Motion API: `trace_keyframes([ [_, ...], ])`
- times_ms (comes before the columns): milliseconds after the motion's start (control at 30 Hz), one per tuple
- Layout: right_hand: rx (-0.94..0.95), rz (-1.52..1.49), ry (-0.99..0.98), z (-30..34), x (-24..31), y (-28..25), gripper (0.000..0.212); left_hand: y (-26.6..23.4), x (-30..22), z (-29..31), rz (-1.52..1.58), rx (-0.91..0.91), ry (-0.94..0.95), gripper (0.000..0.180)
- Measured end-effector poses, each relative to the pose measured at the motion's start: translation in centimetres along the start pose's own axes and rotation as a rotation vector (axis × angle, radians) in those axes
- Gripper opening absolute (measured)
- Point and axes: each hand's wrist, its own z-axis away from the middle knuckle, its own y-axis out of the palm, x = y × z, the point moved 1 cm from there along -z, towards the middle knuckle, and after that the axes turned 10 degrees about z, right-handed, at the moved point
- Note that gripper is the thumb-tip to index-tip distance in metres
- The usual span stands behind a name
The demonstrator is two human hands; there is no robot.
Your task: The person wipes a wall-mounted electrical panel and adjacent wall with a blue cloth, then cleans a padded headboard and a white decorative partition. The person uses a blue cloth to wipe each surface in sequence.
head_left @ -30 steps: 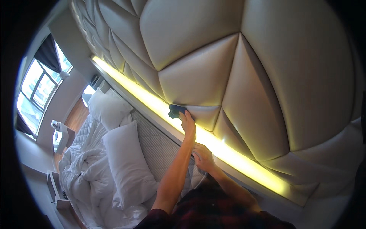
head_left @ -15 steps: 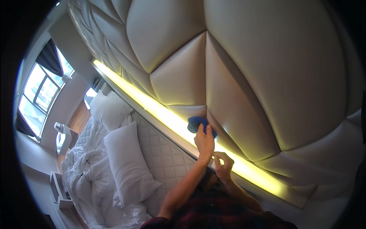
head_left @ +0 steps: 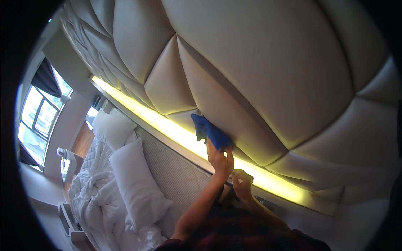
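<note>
A blue cloth (head_left: 212,133) is bunched against the lower part of the padded wall panel (head_left: 226,79), just above the lit ledge. My left hand (head_left: 220,161) has it from below, with the fingers partly behind the fabric. Lower and to the right, my right hand (head_left: 243,184) is closed at the front edge of the ledge, thumb and fingers curled together. Whatever those fingers hold, if anything, is too small to make out. The glowing yellow light strip (head_left: 184,136) runs along the ledge behind both hands.
To the left lies a bed with a quilted mattress (head_left: 167,161), white pillows (head_left: 136,180) and a rumpled white duvet (head_left: 98,201). Farther left are a window (head_left: 44,108) with dark curtains and a white chair-like piece (head_left: 73,165) on the wooden floor.
The blue cloth has opened out from a compact bundle into a longer, draped shape. The view has shifted, and my left hand sits slightly lower. My right hand remains near the ledge.
</note>
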Motion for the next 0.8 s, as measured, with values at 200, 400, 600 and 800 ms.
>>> trace_keyframes([
  [200, -0.137, 0.174, -0.122, 2.0, -0.8, -2.8, 0.010, 1.9, -1.9, 5.5, 0.001, 0.071, 0.046, 0.038],
  [400, -0.184, -0.083, 0.120, 4.0, -1.9, -5.9, 0.010, 3.0, -2.7, 8.1, 0.085, 0.112, 0.029, 0.035],
  [600, -0.223, 0.083, 0.105, 4.6, -3.9, -6.5, 0.017, 4.1, -3.3, 10.8, 0.096, 0.144, -0.053, 0.030],
  [800, -0.212, 0.067, 0.251, 5.2, -5.5, -6.9, 0.019, 3.8, -3.5, 11.6, 0.153, 0.299, -0.019, 0.026],
])
